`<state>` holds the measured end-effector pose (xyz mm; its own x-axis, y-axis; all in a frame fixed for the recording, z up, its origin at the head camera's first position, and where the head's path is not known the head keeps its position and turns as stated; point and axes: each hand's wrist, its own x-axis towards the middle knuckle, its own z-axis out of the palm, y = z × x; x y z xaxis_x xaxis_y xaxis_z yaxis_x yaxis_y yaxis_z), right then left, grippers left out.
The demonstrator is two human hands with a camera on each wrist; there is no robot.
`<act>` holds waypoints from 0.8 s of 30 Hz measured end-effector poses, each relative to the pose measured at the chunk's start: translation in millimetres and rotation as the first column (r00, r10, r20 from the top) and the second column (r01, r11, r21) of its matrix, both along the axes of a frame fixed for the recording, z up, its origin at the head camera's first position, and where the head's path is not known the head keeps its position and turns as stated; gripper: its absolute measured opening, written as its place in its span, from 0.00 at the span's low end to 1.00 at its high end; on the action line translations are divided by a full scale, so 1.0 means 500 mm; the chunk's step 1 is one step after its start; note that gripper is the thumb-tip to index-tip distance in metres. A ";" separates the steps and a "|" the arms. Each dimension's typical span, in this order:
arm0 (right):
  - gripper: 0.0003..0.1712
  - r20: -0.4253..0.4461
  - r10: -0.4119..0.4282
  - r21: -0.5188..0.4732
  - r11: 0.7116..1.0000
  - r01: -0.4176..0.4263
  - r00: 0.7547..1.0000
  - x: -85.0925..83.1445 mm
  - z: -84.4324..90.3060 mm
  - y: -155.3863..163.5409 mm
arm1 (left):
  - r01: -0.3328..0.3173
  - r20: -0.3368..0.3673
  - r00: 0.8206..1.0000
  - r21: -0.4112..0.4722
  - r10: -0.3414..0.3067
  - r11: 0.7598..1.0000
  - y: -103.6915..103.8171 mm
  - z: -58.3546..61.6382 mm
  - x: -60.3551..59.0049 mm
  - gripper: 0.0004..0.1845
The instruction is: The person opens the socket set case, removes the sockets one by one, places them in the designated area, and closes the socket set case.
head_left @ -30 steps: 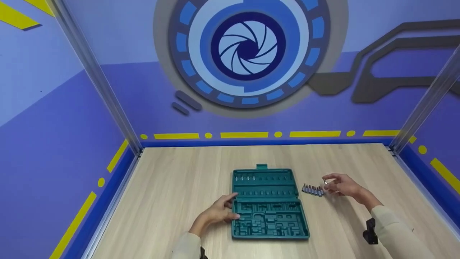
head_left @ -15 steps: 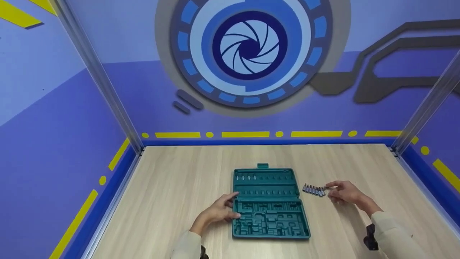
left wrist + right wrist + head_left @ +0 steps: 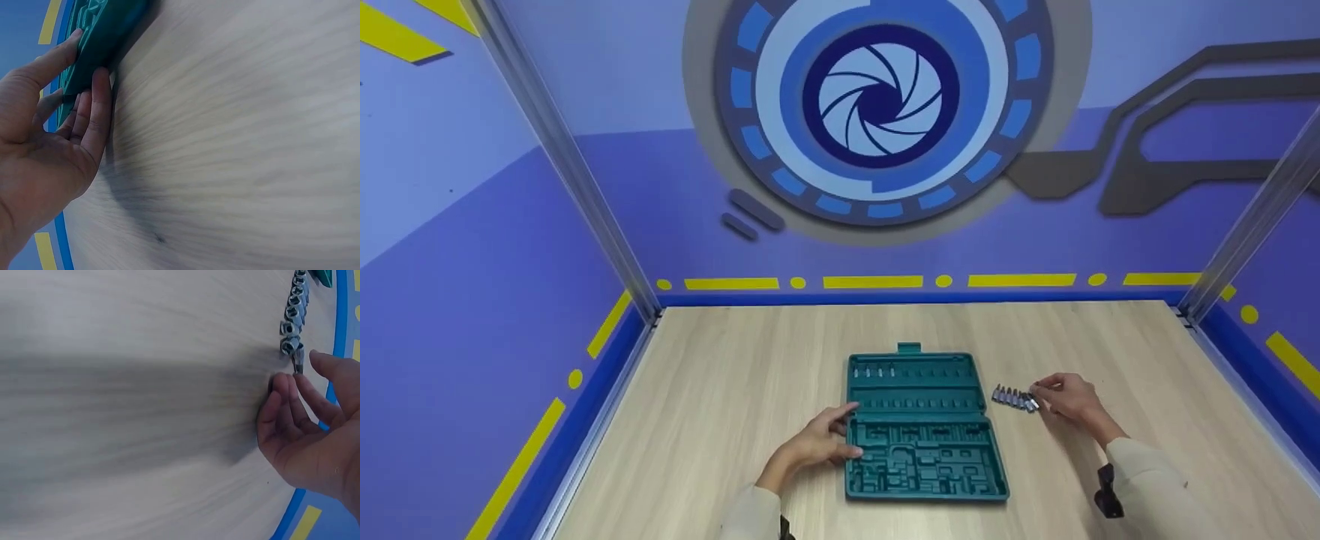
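Blue and violet panels with a round shutter emblem and yellow dashes rise behind a pale wooden tabletop, framed by metal posts. At the near middle lies a green case, unfolded flat, its latch tab at the far edge. Four small bits sit in the left-hand slots of the far half's upper row; the near half is moulded into many recesses.

Compared with a second ago, when the right hand held a bit raised beside the row of metal bits, that hand is now lower and right against the row's end. The case and the left hand look unmoved.

The row lies just right of the case, square sockets toward the person. Right thumb and index finger stand narrowly apart around the end bit; whether they pinch it I cannot tell. Left fingers hold the case's left edge, thumb on the rim, others along the side and underneath. The right fingertips partly hide the row's end from above. Pale sleeves and a black wrist device show near the front.
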<state>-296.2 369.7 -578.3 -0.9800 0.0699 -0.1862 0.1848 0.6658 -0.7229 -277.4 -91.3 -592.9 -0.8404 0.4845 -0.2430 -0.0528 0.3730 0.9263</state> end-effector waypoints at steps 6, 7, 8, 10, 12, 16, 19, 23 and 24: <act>0.21 -0.027 -0.024 0.022 0.999 0.024 0.999 0.003 -0.002 -0.005 | 0.020 -0.003 1.000 0.016 -0.020 1.000 0.004 -0.006 0.005 0.46; 0.20 -0.031 -0.019 0.013 1.000 0.019 0.999 0.005 -0.004 -0.002 | 0.022 -0.005 1.000 0.014 -0.022 1.000 0.004 -0.006 0.006 0.46; 0.20 -0.029 -0.016 0.005 1.000 0.016 0.999 0.006 -0.007 0.003 | 0.023 -0.006 1.000 0.012 -0.023 1.000 0.004 -0.007 0.006 0.45; 0.20 -0.013 0.000 -0.023 1.000 0.000 1.000 0.008 -0.009 0.014 | 0.016 -0.009 1.000 0.006 -0.016 1.000 0.005 -0.007 0.006 0.45; 0.20 0.015 0.018 -0.051 0.999 -0.017 1.000 0.010 -0.008 0.024 | 0.011 -0.008 1.000 0.002 -0.010 1.000 0.006 -0.007 0.005 0.45; 0.20 0.057 0.070 -0.099 0.993 -0.064 0.996 0.018 0.005 0.036 | 0.010 -0.006 1.000 0.014 -0.010 1.000 0.006 -0.005 0.004 0.45; 0.20 0.049 0.108 -0.112 0.988 -0.102 0.993 0.022 0.011 0.036 | 0.009 -0.009 1.000 0.025 -0.009 1.000 0.002 -0.002 0.003 0.45; 0.19 0.034 0.138 -0.111 0.985 -0.133 0.990 0.022 0.009 0.031 | -0.004 -0.003 1.000 0.020 0.004 1.000 -0.001 -0.001 0.003 0.46; 0.19 0.035 0.138 -0.109 0.985 -0.134 0.990 0.020 0.007 0.029 | -0.007 -0.003 1.000 0.016 0.007 1.000 -0.001 -0.001 0.004 0.46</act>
<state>-286.0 384.5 -574.6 -0.9702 -0.0859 -0.2266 0.1296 0.6063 -0.7846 -275.5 -92.0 -593.2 -0.8442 0.4827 -0.2329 -0.0527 0.3576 0.9324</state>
